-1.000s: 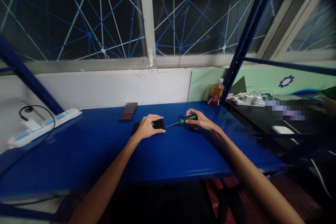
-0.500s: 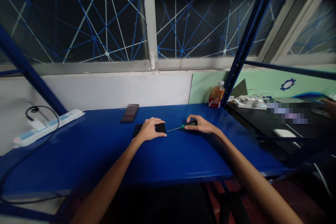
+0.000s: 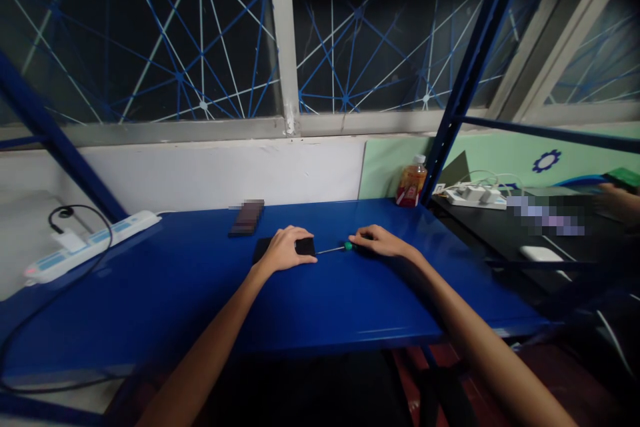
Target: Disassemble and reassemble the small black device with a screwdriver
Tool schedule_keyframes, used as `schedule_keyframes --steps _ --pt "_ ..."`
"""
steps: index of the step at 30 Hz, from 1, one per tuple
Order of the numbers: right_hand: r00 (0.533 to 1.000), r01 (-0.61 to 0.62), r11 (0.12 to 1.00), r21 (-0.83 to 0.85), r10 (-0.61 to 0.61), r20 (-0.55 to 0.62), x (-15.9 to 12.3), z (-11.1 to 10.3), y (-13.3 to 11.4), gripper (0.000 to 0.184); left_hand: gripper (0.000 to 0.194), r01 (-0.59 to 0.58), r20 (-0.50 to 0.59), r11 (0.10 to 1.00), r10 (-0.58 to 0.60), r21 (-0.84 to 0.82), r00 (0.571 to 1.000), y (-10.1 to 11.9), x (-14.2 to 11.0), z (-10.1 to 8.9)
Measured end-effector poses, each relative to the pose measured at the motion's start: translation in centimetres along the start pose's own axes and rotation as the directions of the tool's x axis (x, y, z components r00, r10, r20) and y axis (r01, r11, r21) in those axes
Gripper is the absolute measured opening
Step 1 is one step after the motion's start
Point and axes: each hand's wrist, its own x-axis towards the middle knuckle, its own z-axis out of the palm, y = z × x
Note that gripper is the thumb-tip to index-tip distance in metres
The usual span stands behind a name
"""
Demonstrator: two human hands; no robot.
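Observation:
My left hand point(image 3: 289, 248) is closed over a flat black rectangular object point(image 3: 305, 246), pressing it against the blue table point(image 3: 325, 310). Thumb and fingers grip its near and far sides, and the palm hides its middle. To the right, my right hand point(image 3: 377, 241) is closed around the dark handle of a screwdriver point(image 3: 349, 246) with a green collar. The thin metal shaft points left, and its tip meets the right end of the black object. Most of the handle is hidden under the fingers.
A blurred-out dark slab point(image 3: 247, 218) lies behind my left hand. A drink bottle point(image 3: 411, 181) stands at the back right by the blue post. On the left is a white power strip point(image 3: 95, 245) with a black cable. Another person's hand point(image 3: 620, 201) shows at the far right.
My right hand's fingers have shifted on the screwdriver handle, now lying lower and flatter over it. My left hand stays in place. A green item has appeared by the other person's hand.

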Motion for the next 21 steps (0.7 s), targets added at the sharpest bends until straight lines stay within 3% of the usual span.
schedule_keyframes --steps 2,7,12,16,21 --pt "1.0 0.01 0.999 0.033 -0.01 0.013 -0.19 -0.1 -0.16 0.042 0.061 0.002 0.005 1.0 -0.002 0.004 1.0 0.12 0.01 -0.13" --pt "0.989 -0.095 0.984 0.15 0.077 0.125 -0.59 -0.35 -0.32 0.044 0.061 0.003 0.007 1.0 -0.003 -0.007 1.0 0.34 0.04 -0.17" --pt "0.997 -0.063 0.998 0.03 0.062 0.034 -0.14 0.06 -0.17 0.052 0.059 -0.006 -0.003 1.0 0.006 -0.008 1.0 0.18 0.07 0.01" --pt "1.0 0.016 0.999 0.039 -0.015 -0.02 -0.11 0.11 -0.39 0.042 0.059 -0.017 -0.007 1.0 0.017 0.009 1.0 0.1 0.09 0.06" --pt "0.995 -0.063 0.99 0.128 0.052 0.09 -0.37 -0.23 -0.35 0.043 0.059 -0.025 -0.007 1.0 0.025 0.013 1.0 0.22 0.05 -0.05"
